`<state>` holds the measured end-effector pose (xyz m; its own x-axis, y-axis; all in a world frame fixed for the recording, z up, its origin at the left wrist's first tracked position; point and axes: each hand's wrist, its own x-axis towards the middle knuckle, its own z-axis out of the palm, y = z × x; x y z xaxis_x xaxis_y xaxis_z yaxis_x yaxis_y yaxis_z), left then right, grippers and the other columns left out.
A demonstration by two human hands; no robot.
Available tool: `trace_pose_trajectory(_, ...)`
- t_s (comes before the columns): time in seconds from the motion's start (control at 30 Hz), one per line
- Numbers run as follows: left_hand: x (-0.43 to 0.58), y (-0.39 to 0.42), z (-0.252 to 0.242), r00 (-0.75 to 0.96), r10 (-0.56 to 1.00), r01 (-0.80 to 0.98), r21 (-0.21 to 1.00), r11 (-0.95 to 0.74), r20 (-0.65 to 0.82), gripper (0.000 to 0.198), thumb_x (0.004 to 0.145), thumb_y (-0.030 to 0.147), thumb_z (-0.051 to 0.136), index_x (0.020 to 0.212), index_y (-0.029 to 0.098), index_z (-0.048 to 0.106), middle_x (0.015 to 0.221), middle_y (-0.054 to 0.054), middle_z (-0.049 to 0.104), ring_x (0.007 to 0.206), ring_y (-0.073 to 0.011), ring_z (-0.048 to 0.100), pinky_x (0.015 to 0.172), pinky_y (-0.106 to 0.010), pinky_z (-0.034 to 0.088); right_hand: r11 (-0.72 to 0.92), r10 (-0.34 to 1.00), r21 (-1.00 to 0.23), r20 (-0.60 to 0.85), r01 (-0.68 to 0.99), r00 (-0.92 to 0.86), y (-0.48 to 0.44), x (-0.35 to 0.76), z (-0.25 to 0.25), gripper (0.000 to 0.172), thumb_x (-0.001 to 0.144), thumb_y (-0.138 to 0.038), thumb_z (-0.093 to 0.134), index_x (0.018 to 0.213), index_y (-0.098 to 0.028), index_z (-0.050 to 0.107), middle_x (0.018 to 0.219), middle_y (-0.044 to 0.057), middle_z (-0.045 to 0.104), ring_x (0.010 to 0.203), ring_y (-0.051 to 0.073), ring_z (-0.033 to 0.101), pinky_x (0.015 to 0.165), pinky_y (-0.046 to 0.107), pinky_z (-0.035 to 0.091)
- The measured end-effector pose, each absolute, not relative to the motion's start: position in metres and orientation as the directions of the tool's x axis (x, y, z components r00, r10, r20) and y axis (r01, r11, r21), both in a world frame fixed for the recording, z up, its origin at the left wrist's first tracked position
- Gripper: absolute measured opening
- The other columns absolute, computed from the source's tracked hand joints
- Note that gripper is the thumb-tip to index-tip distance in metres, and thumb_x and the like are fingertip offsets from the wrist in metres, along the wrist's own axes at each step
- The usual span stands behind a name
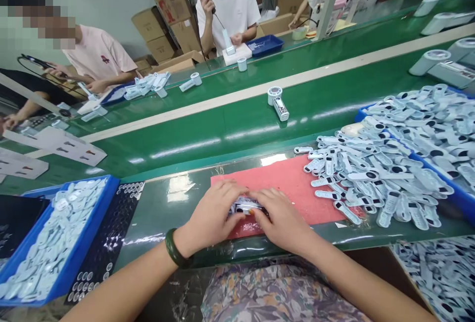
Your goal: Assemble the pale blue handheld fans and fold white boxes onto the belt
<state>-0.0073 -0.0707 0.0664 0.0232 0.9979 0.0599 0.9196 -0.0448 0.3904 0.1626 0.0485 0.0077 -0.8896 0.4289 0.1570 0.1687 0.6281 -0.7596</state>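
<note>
My left hand and my right hand meet over a red mat at the near edge of the bench. Together they pinch a small pale-blue plastic casing with a dark window, pressed down on the mat. Fingers of both hands curl round it and hide most of it. A dark green bangle sits on my left wrist. A heap of the same pale-blue casings lies on the right end of the mat, close to my right hand.
A blue tray of pale parts stands at left beside a black sheet of small round stickers. A blue bin overflows with casings at right. A green conveyor carries an assembled fan. Other people work across it.
</note>
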Motion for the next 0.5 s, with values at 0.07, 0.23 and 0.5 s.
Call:
trace_pose_trajectory(0.07,-0.007,-0.071,0.07,0.027,0.998,0.978,0.205,-0.038,0.058,0.036,0.087,0.019,0.067,0.12,0.018,0.055,0.12,-0.012,0.061,0.117,-0.0319,0.052,0.106,-0.054,0.043,0.61,0.475,-0.785,0.249,0.111,-0.844,0.047,0.169,0.001,0.036,0.103,-0.025,0.046,0.137,-0.02,0.051,0.136,0.011,0.059,0.123,0.027,0.054,0.105,0.049,0.046)
trace_pose_trajectory(0.23,-0.028,-0.043,0.077,0.144,0.989,0.981,-0.137,-0.138,0.029,0.012,0.096,0.016,0.051,0.099,0.018,0.062,0.109,-0.011,0.062,0.115,-0.0293,0.054,0.099,-0.048,0.047,0.68,0.595,-0.713,0.402,0.17,-0.696,0.048,0.19,-0.023,0.036,0.102,-0.033,0.047,0.138,-0.028,0.049,0.132,0.009,0.06,0.123,0.027,0.057,0.097,0.046,0.055)
trace_pose_trajectory(0.5,-0.138,0.081,0.095,0.091,0.99,0.976,-0.208,-0.067,0.109,0.025,0.087,0.011,0.063,0.107,0.022,0.072,0.148,-0.016,0.045,0.144,-0.0411,0.033,0.111,-0.059,0.041,0.825,0.504,-0.5,0.443,0.262,-0.741,0.047,0.192,-0.036,0.031,0.099,-0.027,0.052,0.13,-0.028,0.055,0.117,0.002,0.073,0.103,0.021,0.072,0.082,0.033,0.064)
